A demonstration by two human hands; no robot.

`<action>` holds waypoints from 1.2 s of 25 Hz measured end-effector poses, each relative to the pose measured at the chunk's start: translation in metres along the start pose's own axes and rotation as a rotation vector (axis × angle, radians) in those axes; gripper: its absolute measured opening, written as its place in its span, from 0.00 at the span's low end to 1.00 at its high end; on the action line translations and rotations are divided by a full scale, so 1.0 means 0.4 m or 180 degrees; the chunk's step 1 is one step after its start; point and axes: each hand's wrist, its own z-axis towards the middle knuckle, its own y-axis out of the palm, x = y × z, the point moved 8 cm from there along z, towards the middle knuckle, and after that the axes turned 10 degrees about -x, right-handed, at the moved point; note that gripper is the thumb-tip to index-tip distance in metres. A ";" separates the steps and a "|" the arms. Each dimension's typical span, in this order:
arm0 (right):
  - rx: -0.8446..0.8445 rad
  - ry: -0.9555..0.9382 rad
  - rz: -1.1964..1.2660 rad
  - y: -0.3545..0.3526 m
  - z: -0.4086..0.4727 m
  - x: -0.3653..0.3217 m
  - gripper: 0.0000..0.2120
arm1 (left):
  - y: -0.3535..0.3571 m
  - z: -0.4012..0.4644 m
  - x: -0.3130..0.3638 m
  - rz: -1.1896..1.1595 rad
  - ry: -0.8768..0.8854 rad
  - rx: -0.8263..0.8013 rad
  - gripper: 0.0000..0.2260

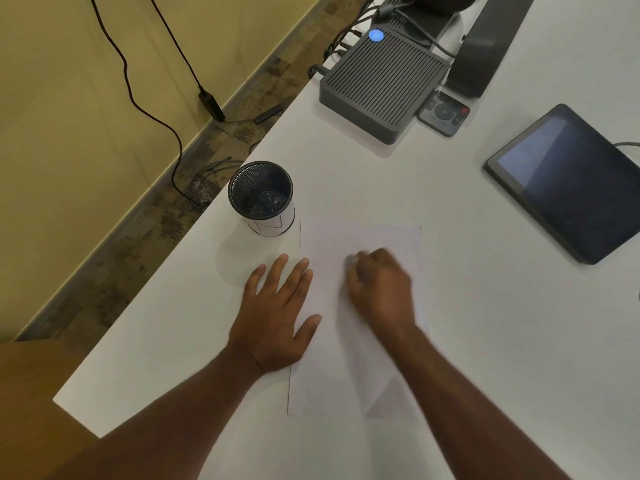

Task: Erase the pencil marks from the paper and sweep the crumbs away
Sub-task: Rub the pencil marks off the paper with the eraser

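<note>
Head view, single frame. Landmark: the paper (360, 317), one white sheet lying flat on the white bench (485, 341), long edges running away from the person.

- Left hand (277, 306): lying flat with fingers spread and straight, straddling the left edge of the paper, pressing it down; clasping nothing.
- Right hand (379, 285): sitting over the upper middle of the paper, fingers curled, blurred. A pale blur is showing at its fingertips; an eraser seems likely, but whether the hand is gripping anything cannot be told.
- Pencil marks and crumbs: too faint to make out on the paper.
- Mesh cup (261, 197): standing just beyond the paper's far left corner, close to it.
- Tablet (568, 181): lying well to the right of the paper.
- Ribbed grey box (381, 84) and small remote (444, 113): sitting well beyond the paper's far edge.

Handling judgement: the paper is looking thin, light and limp, apt to slide or crease under rubbing. Best held by flat pressure near the rubbed spot, stroking away from the pinning hand.
</note>
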 end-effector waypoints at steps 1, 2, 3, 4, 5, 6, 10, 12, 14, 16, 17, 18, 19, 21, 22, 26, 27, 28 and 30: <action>0.0246 0.0332 -0.0010 -0.034 0.019 0.033 0.11 | 0.000 0.002 -0.002 0.0006 -0.0035 -0.0022 0.33; 0.0317 0.0425 -0.0017 -0.040 0.024 0.039 0.11 | -0.001 0.003 -0.001 -0.0001 -0.0050 -0.0031 0.33; 0.0185 0.0360 -0.0035 -0.028 0.014 0.014 0.10 | -0.002 0.003 0.000 -0.0013 -0.0042 -0.0027 0.33; -0.0085 0.0058 -0.0123 0.014 -0.022 -0.044 0.09 | -0.003 0.002 0.002 -0.0023 -0.0018 -0.0017 0.32; -0.0237 -0.0258 -0.0159 0.046 -0.058 -0.075 0.08 | -0.004 0.000 0.003 -0.0030 0.0007 -0.0010 0.32; -0.0308 -0.0388 -0.0127 0.049 -0.064 -0.070 0.07 | -0.003 0.000 0.003 -0.0035 0.0020 -0.0003 0.32; 0.0386 0.0576 0.0005 -0.068 0.022 0.079 0.11 | -0.001 0.004 -0.001 -0.0065 -0.0047 -0.0043 0.33; 0.0026 0.0180 -0.0069 -0.010 -0.024 -0.016 0.08 | -0.003 0.004 0.000 -0.0074 -0.0019 -0.0017 0.32; -0.0269 -0.0311 -0.0089 0.038 -0.069 -0.050 0.07 | -0.002 0.001 0.002 -0.0077 0.0024 0.0015 0.32; 0.0062 0.0228 -0.0002 -0.027 -0.011 0.057 0.09 | 0.000 0.001 -0.002 -0.0079 -0.0008 0.0022 0.32; 0.0422 0.0606 0.0018 -0.075 0.004 0.104 0.10 | -0.001 0.001 -0.003 -0.0071 -0.0033 0.0013 0.32; 0.0567 0.0780 0.0023 -0.088 0.004 0.113 0.11 | -0.001 0.002 -0.003 -0.0070 -0.0041 0.0005 0.32; 0.0502 0.0732 0.0008 -0.080 -0.003 0.091 0.11 | -0.002 0.003 -0.001 -0.0080 -0.0035 0.0010 0.32; -0.0008 0.0128 -0.0096 0.019 -0.074 -0.030 0.08 | -0.001 0.001 0.000 -0.0075 -0.0010 0.0008 0.32; -0.0061 -0.0171 -0.0122 0.039 -0.094 -0.045 0.08 | 0.000 0.000 0.001 -0.0075 0.0006 0.0006 0.32; 0.0549 0.0835 -0.0070 -0.113 0.001 0.148 0.12 | 0.001 0.002 -0.001 -0.0059 -0.0031 0.0021 0.32; 0.0605 0.0866 -0.0043 -0.124 0.001 0.151 0.13 | -0.001 0.002 -0.001 -0.0069 -0.0035 0.0023 0.32; 0.0502 0.0730 -0.0043 -0.106 -0.010 0.116 0.12 | -0.002 0.002 -0.001 -0.0067 -0.0033 0.0023 0.33; -0.0017 0.0027 -0.0117 0.005 -0.078 -0.010 0.09 | -0.002 0.001 0.001 -0.0043 -0.0005 0.0003 0.33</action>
